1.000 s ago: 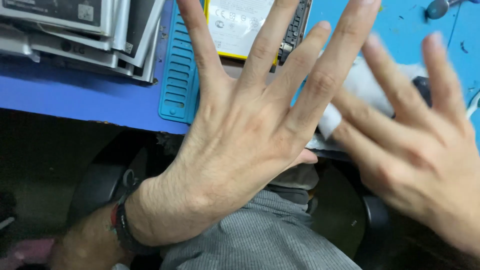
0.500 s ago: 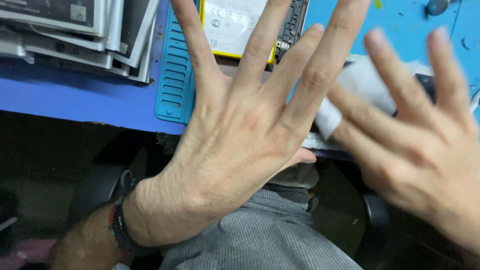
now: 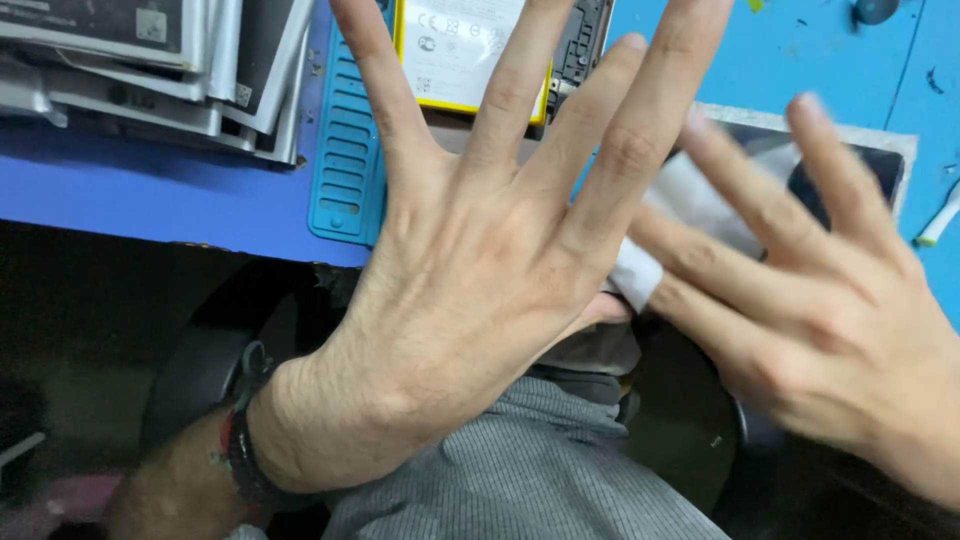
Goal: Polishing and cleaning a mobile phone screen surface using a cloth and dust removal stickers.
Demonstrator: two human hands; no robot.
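A blue work table [image 3: 150, 205] fills the upper part of the head view, its front edge running across the left; below that edge the room drops into dark shadow, where a black round stool seat [image 3: 195, 375] and the person's grey ribbed trouser leg [image 3: 520, 480] show.

At the far left on the table lies one stack of flat grey and black device panels [image 3: 150, 70], several of them, their exact number not countable; just right of it lies one teal ribbed rubber work mat [image 3: 350, 160], and on that mat one opened phone with a yellow-edged white battery [image 3: 455, 50] facing up.

The left hand [image 3: 480, 270] is raised flat before the camera, all five fingers spread wide apart, holding nothing; a dark beaded band [image 3: 240, 455] circles its wrist.

Behind the fingers lies one white crumpled cloth [image 3: 690, 195], on one dark flat panel [image 3: 870, 165].

The right hand [image 3: 800, 300], blurred, is likewise open with fingers fanned, gripping nothing; at the far right edge lies one small white stick-shaped tool [image 3: 940, 225].
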